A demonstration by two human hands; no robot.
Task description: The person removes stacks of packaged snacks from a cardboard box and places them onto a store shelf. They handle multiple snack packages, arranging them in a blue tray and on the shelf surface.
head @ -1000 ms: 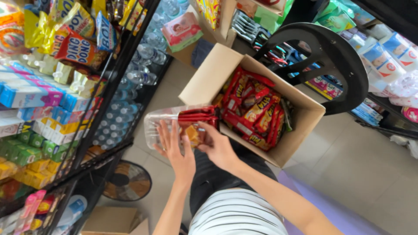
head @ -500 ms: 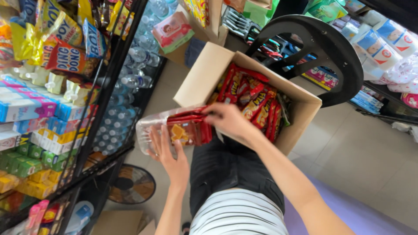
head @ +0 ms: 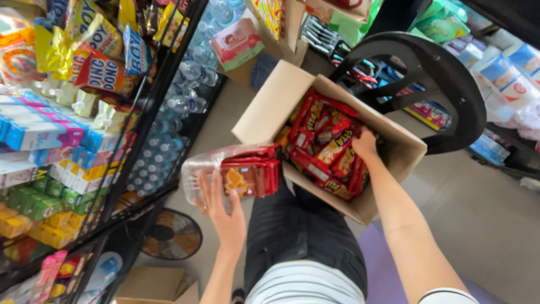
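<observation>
The right hand (head: 365, 143) has been moved from the clear pack (head: 233, 174) into the cardboard box (head: 270, 107), its grip clenched on red packets (head: 326, 146). Beside the box, the pack is steadied by the left hand (head: 222, 211), palm flat, so restocking appears under way.

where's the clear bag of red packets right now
In the head view, the clear bag of red packets lies left of centre on the person's lap, under the left hand, beside the cardboard box.

red snack packets (head: 326, 146), brown cardboard box (head: 270, 107); black stool (head: 450, 79)
</observation>
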